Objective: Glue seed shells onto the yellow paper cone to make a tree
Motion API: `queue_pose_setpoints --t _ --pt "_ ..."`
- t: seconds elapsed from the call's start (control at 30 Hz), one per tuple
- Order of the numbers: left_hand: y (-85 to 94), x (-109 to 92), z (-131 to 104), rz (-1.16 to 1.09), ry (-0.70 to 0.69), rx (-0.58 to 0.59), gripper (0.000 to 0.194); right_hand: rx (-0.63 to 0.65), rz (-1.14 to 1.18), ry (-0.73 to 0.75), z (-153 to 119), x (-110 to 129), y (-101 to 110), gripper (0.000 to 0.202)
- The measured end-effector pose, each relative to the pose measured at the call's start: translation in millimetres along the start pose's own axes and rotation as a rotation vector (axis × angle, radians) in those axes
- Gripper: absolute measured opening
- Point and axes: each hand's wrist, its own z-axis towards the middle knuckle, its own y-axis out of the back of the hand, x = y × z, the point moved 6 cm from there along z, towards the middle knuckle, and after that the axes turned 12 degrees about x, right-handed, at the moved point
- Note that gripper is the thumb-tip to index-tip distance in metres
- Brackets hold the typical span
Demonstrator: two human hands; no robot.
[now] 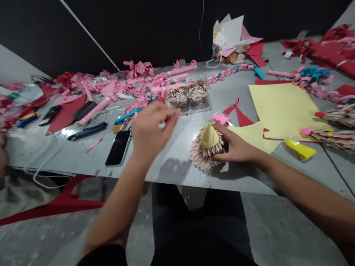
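On the left side of the frame, a long grey bench point(179, 138) is strewn with crumpled pink paper point(111, 88). In front of the paper, a dark blue tool point(87, 131) is laid at a slant, and to its right a black phone point(118, 148) is placed near the front edge.

Just left of centre, the left hand point(151, 129) is raised, blurred by motion. Its thumb and forefinger are brought close together, tips pointed right; whether anything is pinched between them cannot be told. Above it in the frame, a clear plastic tray point(209, 101) is seen, with pale husks point(197, 93) heaped in two compartments.

Right of centre, a cone point(207, 150) is seen on the bench, its lower part covered in overlapping husks and its yellow upper part left bare. It appears upright, its long axis running up the frame, tip towards the top. From the left fingertips the cone lies to the right and a little lower, with a gap between. The right hand point(235, 147) is the nearer one: its fingers and thumb are wrapped around the cone's right side, touching it.

Farther right, yellow sheets point(280, 107) are spread over red ones. A yellow packet point(301, 149) is set below them, and two finished-looking husk cones point(337, 135) are cut off by the right edge.
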Motion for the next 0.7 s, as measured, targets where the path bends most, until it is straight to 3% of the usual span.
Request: queue_pose_setpoints --t 0.07,0.17,0.2,0.27,0.43,0.7 --pt "-23.1 54.6 52.4 0.065 0.121 0.154 0.015 -0.005 -0.004 0.021 1.4 0.2 -0.3 0.085" --pt "-83.4 132.4 115.1 0.160 0.329 0.542 0.023 0.000 0.003 0.044 3.2 -0.9 -1.1 0.083" --pt "-103.3 150.1 127.5 0.179 0.360 0.669 0.024 0.002 0.005 0.049 3.7 -1.2 -1.2 0.083" --pt "-130.9 172.6 143.0 0.189 0.383 0.778 0.027 0.009 0.009 0.056 4.7 -1.2 -1.5 0.084" --pt "-155.8 190.3 145.4 0.192 0.405 0.804 0.032 0.045 0.001 0.054 6.9 0.3 -3.2 0.085" --pt "-159.0 196.8 144.3 0.162 0.425 0.768 0.025 0.034 0.000 0.067 7.8 -1.2 -2.3 0.086"
